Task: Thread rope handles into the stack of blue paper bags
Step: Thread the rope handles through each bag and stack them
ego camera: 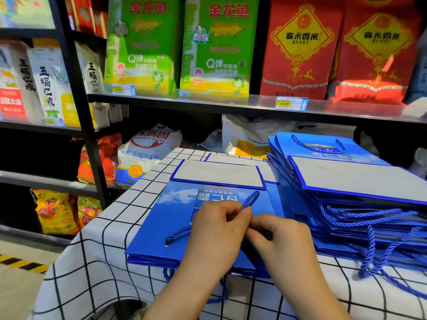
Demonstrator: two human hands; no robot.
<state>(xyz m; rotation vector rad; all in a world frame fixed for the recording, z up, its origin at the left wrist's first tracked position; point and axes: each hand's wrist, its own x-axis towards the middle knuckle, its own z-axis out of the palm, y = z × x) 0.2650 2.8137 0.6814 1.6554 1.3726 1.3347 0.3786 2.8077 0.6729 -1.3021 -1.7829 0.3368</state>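
Note:
A flat blue paper bag (166, 218) lies in front of me on the checked tablecloth (97, 262), its white bottom flap turned away from me. A blue rope handle (250, 199) runs across it, one end entering a hole at the bag's left. My left hand (215, 232) pinches the rope near its free end. My right hand (284, 239) sits just to the right, fingers curled and touching the left fingertips; what it holds is hidden. On the right lies a stack of blue bags (351, 181) with rope handles (369, 218) hanging out.
Black shelving (208, 100) stands right behind the table, holding green and red rice bags above and flour sacks (147, 153) below. Loose blue ropes (379, 259) trail over the table's right front. The floor with a yellow-black stripe (20, 262) is at the left.

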